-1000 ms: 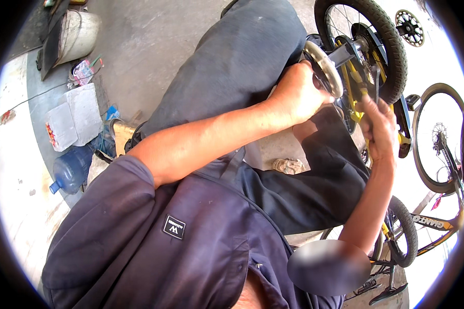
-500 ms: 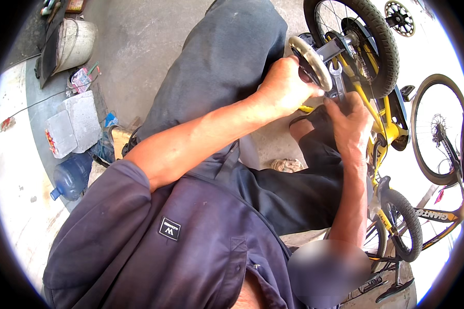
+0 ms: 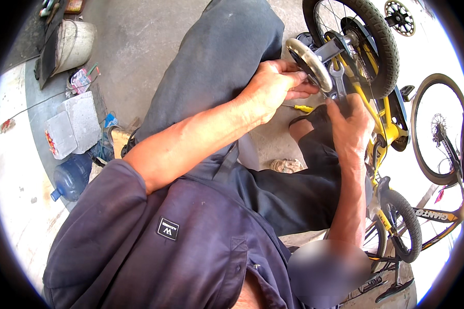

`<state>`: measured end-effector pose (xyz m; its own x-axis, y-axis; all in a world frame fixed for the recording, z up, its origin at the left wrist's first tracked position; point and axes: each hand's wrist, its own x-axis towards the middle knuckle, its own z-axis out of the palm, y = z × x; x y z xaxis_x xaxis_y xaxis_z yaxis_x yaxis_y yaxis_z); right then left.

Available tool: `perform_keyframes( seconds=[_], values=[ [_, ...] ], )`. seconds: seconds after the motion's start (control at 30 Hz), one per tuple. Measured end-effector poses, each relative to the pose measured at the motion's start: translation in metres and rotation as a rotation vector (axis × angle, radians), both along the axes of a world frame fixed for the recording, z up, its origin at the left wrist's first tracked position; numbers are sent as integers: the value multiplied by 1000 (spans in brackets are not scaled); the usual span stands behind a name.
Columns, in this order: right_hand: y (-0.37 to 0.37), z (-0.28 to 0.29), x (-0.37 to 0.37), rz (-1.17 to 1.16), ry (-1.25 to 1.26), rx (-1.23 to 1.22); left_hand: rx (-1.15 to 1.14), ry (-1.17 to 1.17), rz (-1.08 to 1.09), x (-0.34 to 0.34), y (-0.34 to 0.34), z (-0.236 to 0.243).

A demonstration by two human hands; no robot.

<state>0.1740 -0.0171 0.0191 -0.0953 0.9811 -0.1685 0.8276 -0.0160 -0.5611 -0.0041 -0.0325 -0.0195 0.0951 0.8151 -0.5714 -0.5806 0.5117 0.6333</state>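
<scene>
A small training wheel (image 3: 314, 67) with a pale rim and dark centre stands beside a metal bracket (image 3: 329, 50) on a yellow bicycle (image 3: 392, 131). My left hand (image 3: 276, 87) is closed at the wheel's dark centre, thumb and fingertips drawn together there; any small part between them is hidden. My right hand (image 3: 351, 121) grips an open-ended wrench (image 3: 336, 76), its jaws pointing up close to the bracket, just right of the wheel. Whether the jaws sit on a nut cannot be made out. The bicycle's large rear tyre (image 3: 389, 56) rises behind the wrench.
Below my hands, a yellow-handled screwdriver (image 3: 303, 108) lies on the floor near my foot. More bicycles stand at right, with a wheel (image 3: 438, 129) and a small tyre (image 3: 410, 224). At left are a white bucket (image 3: 77, 45), grey blocks (image 3: 77, 123) and a blue water jug (image 3: 72, 177).
My left hand has shifted left and changed its hold, from around the wheel's lower edge to its centre. The training wheel has moved slightly left. The screwdriver shows more. My right hand keeps the wrench.
</scene>
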Motion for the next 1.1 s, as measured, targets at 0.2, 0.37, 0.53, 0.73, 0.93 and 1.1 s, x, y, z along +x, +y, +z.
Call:
perform_keyframes(
  seconds=[0.2, 0.37, 0.53, 0.73, 0.93, 1.1],
  values=[
    [-3, 0, -1, 16, 40, -21, -44, 96, 29, 1, -2, 0],
    [-3, -2, -2, -20, 3, -66, -34, 179, 19, -1, -3, 1],
    [-8, -12, 1, 5, 6, 71, -27, 238, 17, 4, -1, 12],
    [-10, -20, 1, 16, 35, 72, -3, 271, 1, 5, 1, 16],
    [-9, -12, 0, -11, 80, 21, -2, 246, -73, -4, 6, 18],
    [7, 4, 8, -182, 249, 22, -6, 242, -79, -8, 6, 19]
  ],
)
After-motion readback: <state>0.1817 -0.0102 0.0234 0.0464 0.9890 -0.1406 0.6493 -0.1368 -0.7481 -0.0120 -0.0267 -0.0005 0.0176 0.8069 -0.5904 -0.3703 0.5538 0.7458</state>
